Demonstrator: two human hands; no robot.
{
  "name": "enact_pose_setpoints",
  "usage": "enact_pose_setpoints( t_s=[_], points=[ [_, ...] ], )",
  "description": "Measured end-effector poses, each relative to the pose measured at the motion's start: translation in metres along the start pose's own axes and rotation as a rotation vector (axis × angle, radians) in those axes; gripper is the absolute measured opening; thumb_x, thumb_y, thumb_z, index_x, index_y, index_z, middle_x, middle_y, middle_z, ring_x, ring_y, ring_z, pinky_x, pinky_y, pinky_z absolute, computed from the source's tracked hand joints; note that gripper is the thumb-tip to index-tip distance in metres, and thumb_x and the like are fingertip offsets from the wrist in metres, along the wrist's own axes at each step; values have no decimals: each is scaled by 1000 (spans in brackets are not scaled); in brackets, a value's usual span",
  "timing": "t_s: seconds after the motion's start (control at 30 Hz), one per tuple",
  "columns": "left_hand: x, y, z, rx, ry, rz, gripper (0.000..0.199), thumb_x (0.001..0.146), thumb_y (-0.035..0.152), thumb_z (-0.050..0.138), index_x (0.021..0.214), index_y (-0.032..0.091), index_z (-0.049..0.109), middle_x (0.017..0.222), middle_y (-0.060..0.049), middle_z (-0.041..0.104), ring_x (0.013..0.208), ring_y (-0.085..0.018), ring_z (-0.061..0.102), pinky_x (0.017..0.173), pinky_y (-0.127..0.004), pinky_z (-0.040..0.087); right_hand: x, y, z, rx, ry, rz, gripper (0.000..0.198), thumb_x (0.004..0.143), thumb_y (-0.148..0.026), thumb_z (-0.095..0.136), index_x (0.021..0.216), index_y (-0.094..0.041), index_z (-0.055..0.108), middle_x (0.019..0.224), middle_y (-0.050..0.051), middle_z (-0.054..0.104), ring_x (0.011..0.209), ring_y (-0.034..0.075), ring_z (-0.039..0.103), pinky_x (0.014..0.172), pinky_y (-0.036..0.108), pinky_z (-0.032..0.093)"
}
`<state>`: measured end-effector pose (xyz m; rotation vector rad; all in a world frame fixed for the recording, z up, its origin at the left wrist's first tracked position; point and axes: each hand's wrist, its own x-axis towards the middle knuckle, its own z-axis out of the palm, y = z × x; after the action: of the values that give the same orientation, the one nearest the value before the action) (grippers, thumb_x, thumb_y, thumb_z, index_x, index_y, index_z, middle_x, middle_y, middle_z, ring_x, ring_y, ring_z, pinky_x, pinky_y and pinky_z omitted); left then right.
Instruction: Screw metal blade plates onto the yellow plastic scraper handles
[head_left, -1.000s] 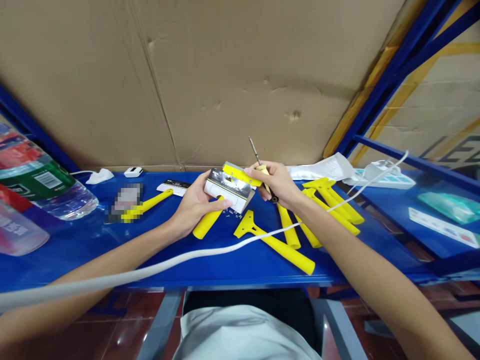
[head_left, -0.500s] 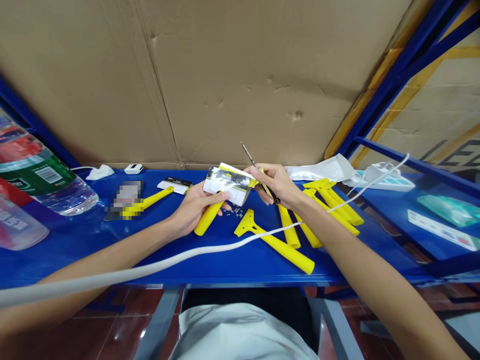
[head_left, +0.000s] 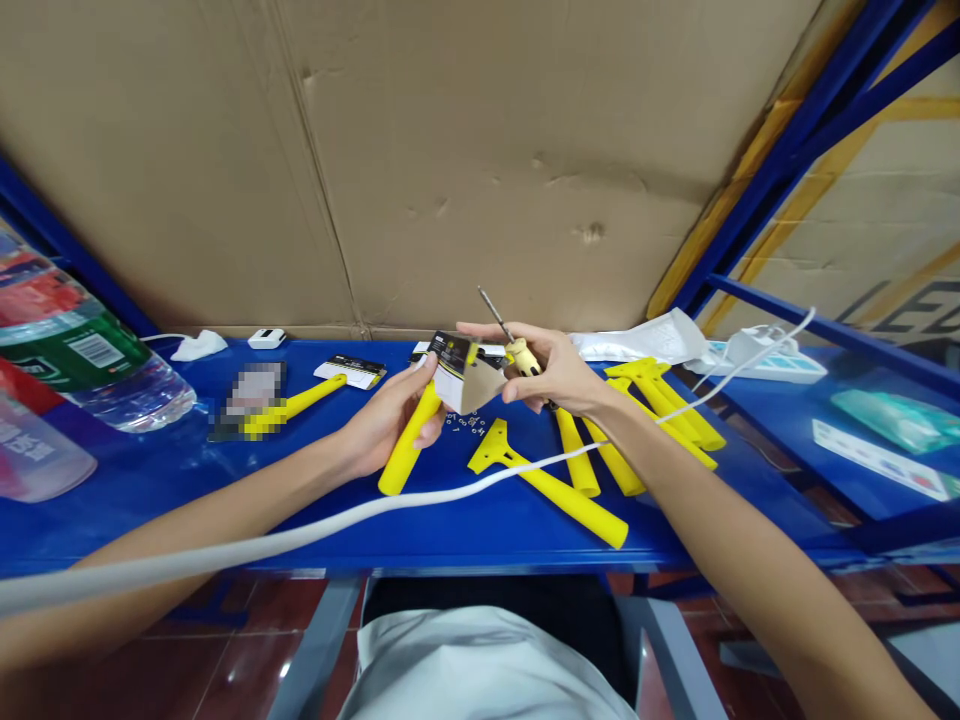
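My left hand [head_left: 382, 425] is closed around a yellow scraper handle [head_left: 409, 448], its thumb against a folded black-and-white card cover [head_left: 450, 372] at the scraper's top end. The cover's plain brown side faces right, and the scraper's head is hidden. A screwdriver [head_left: 525, 357] with a pale yellow grip lies in my right hand [head_left: 562, 368], its shaft pointing up and left. The right fingers are at the cover's right edge; whether they pinch it I cannot tell. Below lie small metal pieces [head_left: 471, 424] and a loose yellow scraper handle [head_left: 555, 490].
Several more yellow handles [head_left: 667, 400] lie to the right. A white cable [head_left: 420, 497] crosses in front of the blue table [head_left: 337, 530]. Packaged cards [head_left: 350, 371] and large bottles [head_left: 82, 350] are on the left. A power strip [head_left: 772, 362] sits at the right.
The card cover has turned so its brown side shows, and the handle has tilted more upright. My left hand has shifted slightly left. The screwdriver's grip is now more exposed in my right hand.
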<state>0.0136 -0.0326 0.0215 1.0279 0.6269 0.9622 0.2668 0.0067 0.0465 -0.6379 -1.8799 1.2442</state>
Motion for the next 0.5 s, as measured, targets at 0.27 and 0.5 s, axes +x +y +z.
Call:
enact_pose_setpoints(
  t_s=[0.27, 0.5],
  points=[
    [-4, -1, -10, -133, -274, -271, 23, 103, 38, 67, 91, 18, 69, 49, 6, 49, 25, -6, 25, 25, -16, 29, 0, 4, 10, -67, -51, -9, 79, 75, -44, 100, 148, -30, 73, 91, -1, 75, 54, 9, 51, 42, 20, 45],
    [-7, -4, -9, -38, -349, -427, 34, 102, 43, 62, 115, 14, 74, 54, 1, 59, 25, -8, 30, 26, -18, 31, 4, 12, 15, -95, 134, 0, 40, 83, -50, 94, 105, -20, 80, 74, -2, 72, 42, 8, 50, 37, 23, 37]
  ],
)
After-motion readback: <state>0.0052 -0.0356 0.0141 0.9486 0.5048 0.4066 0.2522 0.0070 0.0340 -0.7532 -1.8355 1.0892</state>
